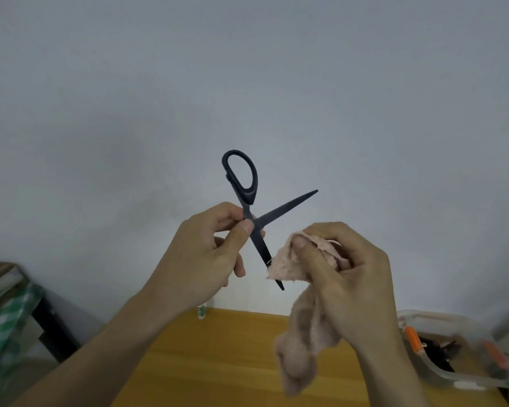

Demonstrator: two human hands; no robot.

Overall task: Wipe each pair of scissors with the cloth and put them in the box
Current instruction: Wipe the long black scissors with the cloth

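1. Wiping is in hand: the open black-handled scissors (249,211) are pinched at the pivot by the left hand (206,254), raised over the yellow wooden table (218,362).
2. The fluffy pink cloth (303,318) is gripped by the right hand (344,277) around the lower blade.
3. Placement in the clear plastic box (441,374) at right is judged next.

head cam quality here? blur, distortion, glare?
Head view: dim, flat light, no glare; wide-angle bending at the edges warps the box and table; scissors silhouette fairly sharp against the wall; hands and cloth soft; lower corners blurred.
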